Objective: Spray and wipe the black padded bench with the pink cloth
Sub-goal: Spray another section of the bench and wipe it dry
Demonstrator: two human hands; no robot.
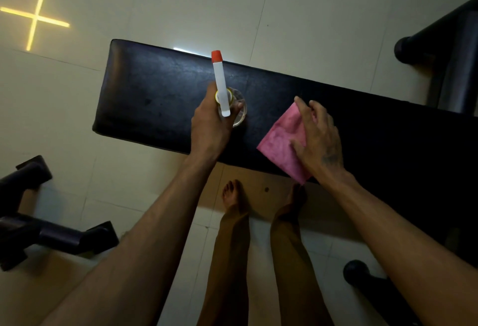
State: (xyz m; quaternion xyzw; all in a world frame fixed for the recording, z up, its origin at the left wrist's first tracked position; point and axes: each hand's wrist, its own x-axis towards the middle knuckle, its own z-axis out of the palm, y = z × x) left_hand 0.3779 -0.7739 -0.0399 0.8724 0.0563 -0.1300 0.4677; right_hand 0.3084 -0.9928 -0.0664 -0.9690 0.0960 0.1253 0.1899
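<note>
bench (160, 98) end cropped, bottle (239, 107) hand-hidden (209, 123)

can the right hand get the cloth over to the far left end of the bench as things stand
Probably not in one clear sweep. The right hand lies flat on the pink cloth, but the left hand holding the spray bottle sits over the bench between the cloth and that end.

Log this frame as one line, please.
left hand: grips spray bottle, nozzle aimed along bench | right hand: flat on pink cloth | black padded bench: cloth near front edge
</note>
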